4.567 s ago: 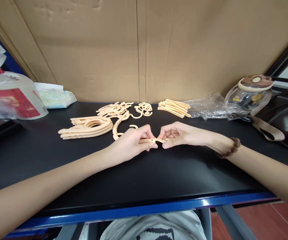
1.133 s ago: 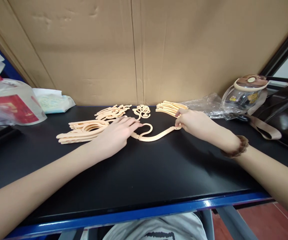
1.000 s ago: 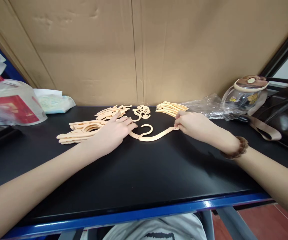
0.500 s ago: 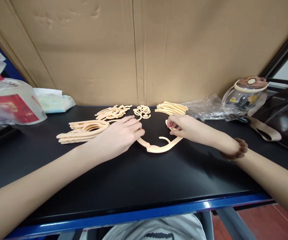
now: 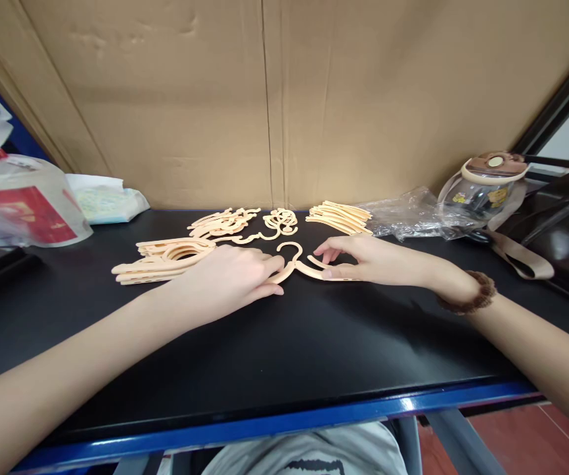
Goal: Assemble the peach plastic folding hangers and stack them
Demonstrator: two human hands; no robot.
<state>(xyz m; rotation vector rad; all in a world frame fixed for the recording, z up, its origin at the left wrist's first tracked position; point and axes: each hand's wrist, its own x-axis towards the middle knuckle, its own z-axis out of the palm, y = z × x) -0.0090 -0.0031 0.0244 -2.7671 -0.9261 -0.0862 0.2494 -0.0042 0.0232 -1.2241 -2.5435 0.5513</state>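
Note:
A peach plastic hanger (image 5: 298, 265) with its hook up lies on the black table (image 5: 284, 343) between my hands. My left hand (image 5: 237, 277) grips its left arm, fingers curled over it. My right hand (image 5: 358, 258) holds the right arm, thumb and fingers pinched along it. Behind my left hand sits a stack of finished hangers (image 5: 165, 258). Further back lie loose arm pieces (image 5: 219, 223), a small pile of hooks (image 5: 280, 221) and a second stack of arm pieces (image 5: 341, 216).
A cardboard sheet (image 5: 284, 99) walls off the back. Plastic bags (image 5: 22, 198) and a tissue pack (image 5: 103, 196) are at the left. Crumpled clear wrap (image 5: 407, 212), a lidded bottle (image 5: 486, 188) with a strap and a dark bag (image 5: 561, 224) are at the right.
The two hanger arms were spread wide apart a second ago; both hands have folded them in toward each other, and the hook has flipped from pointing toward me to pointing away.

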